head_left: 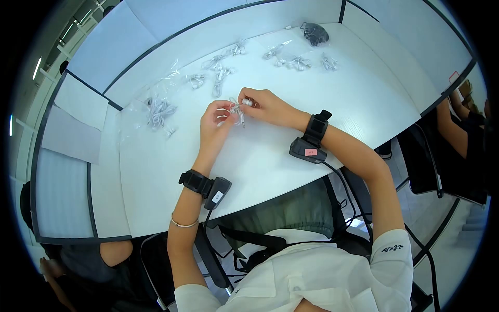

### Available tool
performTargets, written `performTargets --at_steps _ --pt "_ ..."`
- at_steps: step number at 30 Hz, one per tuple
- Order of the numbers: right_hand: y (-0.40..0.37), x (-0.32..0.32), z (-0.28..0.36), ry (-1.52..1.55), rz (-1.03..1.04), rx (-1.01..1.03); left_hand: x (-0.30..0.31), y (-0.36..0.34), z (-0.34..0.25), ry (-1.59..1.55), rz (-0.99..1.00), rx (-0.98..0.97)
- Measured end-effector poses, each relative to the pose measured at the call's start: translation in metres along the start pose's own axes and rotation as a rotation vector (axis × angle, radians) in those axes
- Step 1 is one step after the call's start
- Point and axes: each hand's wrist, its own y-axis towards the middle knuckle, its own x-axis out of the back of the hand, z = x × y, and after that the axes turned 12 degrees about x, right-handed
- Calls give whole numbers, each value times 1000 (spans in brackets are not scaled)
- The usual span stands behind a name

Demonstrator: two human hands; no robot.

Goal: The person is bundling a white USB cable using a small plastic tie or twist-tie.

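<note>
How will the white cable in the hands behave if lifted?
The white cable is probably floppy, because it bends in loops. It seems light for its size, since it looks thin. Its free end, sticking out, may swing.

Two bare hands meet above a white table (280,161), both on a coiled white cable (236,109). The left hand (213,118) holds the coil with fingers curled; the right hand (265,107) pinches its upper right part between thumb and fingers. To the left lies a heap of white cables (160,113); smaller white bundles (219,79) are spread toward the rear, with a dark bundle (315,34) behind those at right. Each wrist bears a black strapped device (197,182). Pale partitions (127,44) border the table.
</note>
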Motion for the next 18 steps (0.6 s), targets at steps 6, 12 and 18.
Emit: performTargets --at_steps 6,12,18 --pt "0 -3 0 230 -15 -33 0 -3 -5 -36 -100 88" --pt "0 -2 -1 238 -11 -32 -1 -3 -10 8 -144 77" --pt "-1 -3 -1 248 -4 -87 0 -1 -3 143 -162 -21"
